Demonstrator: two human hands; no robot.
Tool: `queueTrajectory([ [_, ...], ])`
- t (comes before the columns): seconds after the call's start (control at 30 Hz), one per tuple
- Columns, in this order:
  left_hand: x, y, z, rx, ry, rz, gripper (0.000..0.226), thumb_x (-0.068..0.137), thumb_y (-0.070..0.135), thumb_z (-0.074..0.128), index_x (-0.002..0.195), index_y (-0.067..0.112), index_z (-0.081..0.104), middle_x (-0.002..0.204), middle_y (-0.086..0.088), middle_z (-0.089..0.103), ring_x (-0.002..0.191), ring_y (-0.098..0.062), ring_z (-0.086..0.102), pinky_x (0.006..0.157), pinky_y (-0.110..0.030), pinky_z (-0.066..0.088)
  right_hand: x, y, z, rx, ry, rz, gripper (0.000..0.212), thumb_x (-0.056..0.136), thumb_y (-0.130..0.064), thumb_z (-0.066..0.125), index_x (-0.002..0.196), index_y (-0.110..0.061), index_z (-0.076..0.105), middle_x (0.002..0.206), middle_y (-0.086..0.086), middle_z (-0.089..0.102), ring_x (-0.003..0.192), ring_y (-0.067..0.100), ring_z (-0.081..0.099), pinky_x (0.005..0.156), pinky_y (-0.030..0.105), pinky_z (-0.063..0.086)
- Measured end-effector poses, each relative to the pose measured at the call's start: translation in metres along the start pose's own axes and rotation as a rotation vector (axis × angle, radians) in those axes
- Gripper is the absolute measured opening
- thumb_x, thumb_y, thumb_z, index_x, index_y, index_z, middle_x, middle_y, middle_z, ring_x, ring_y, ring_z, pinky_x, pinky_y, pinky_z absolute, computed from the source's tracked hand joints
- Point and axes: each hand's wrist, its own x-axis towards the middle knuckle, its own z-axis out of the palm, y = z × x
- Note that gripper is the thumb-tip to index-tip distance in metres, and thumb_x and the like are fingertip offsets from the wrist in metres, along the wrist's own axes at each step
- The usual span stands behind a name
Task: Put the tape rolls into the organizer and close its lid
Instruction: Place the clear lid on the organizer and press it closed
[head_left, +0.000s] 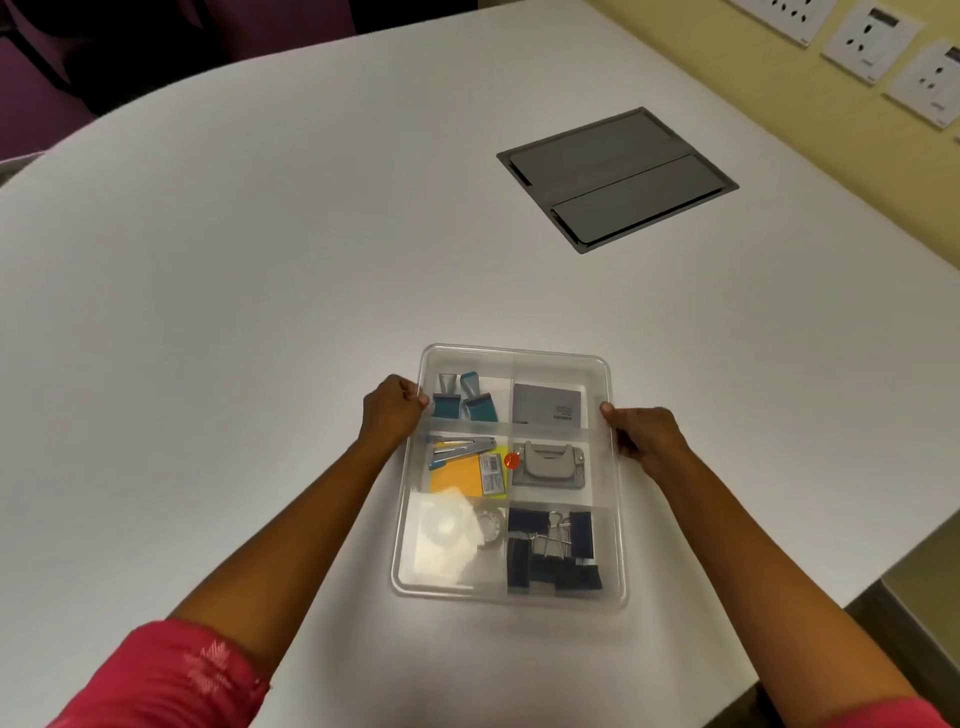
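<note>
The white bench (260, 260) carried the clear organizer (511, 597) near its right edge; its lid looked already seated over the compartments; the tape rolls (462, 527) lay in the near-left compartment; the left hand (392, 410) and right hand (641, 434) each pinched a side rim, so only letting go seemed left.

White table (260, 260) — grey flush hatch (618, 179) set in far right; wall sockets (878, 44) on yellow wall beyond.
</note>
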Motion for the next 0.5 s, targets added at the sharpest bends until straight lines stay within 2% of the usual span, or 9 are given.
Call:
queueTrajectory([
  [0.1,0.029,0.018,0.002,0.0,0.007,0.001,0.029,0.092,0.021,0.057,0.111,-0.001,0.059,0.116,-0.02,0.064,0.108,-0.036,0.061,0.098,-0.041,0.049,0.019,-0.022,0.003,0.008,-0.014,0.011,0.028,0.078,-0.02,0.077,0.087,0.004,0.064,0.082,0.017,0.062,0.071,0.025,0.058,0.078,0.04,0.055],
  [0.17,0.046,0.025,0.002,-0.01,-0.002,-0.013,0.031,0.093,0.022,0.057,0.111,-0.002,0.06,0.113,-0.021,0.065,0.104,-0.035,0.062,0.099,-0.047,0.049,0.028,-0.034,0.004,0.029,-0.052,0.033,0.023,0.08,-0.017,0.076,0.076,0.0,0.061,0.075,0.013,0.06,0.062,0.02,0.055,0.061,0.032,0.053],
  [0.23,0.058,0.029,0.002,-0.042,-0.034,-0.052,0.031,0.092,0.024,0.057,0.109,-0.003,0.061,0.106,-0.021,0.064,0.092,-0.031,0.061,0.097,-0.045,0.051,0.035,-0.044,0.004,0.073,-0.102,0.077,0.022,0.081,-0.014,0.074,0.071,-0.003,0.058,0.07,0.009,0.058,0.059,0.017,0.053,0.053,0.027,0.048],
  [0.3,0.067,0.031,0.002,-0.089,-0.067,-0.114,0.028,0.091,0.025,0.059,0.103,0.0,0.061,0.098,-0.018,0.061,0.085,-0.028,0.058,0.093,-0.041,0.053,0.041,-0.048,0.002,0.123,-0.163,0.142,0.021,0.082,-0.013,0.072,0.073,-0.003,0.057,0.069,0.007,0.057,0.059,0.015,0.052,0.053,0.027,0.047],
  [0.37,0.074,0.031,0.001,-0.118,-0.083,-0.19,0.025,0.089,0.026,0.062,0.096,0.002,0.055,0.096,-0.015,0.059,0.086,-0.028,0.059,0.091,-0.039,0.053,0.047,-0.048,0.0,0.176,-0.229,0.2,0.016,0.084,-0.013,0.07,0.079,-0.004,0.057,0.072,0.006,0.057,0.063,0.014,0.053,0.056,0.028,0.048],
  [0.5,0.079,0.03,0.002,-0.187,-0.138,-0.274,0.023,0.09,0.022,0.061,0.097,0.002,0.05,0.099,-0.015,0.057,0.089,-0.028,0.057,0.078,-0.032,0.049,0.053,-0.048,0.001,0.213,-0.278,0.257,0.011,0.087,-0.011,0.066,0.083,-0.004,0.057,0.075,0.005,0.06,0.065,0.014,0.056,0.059,0.03,0.05],
])
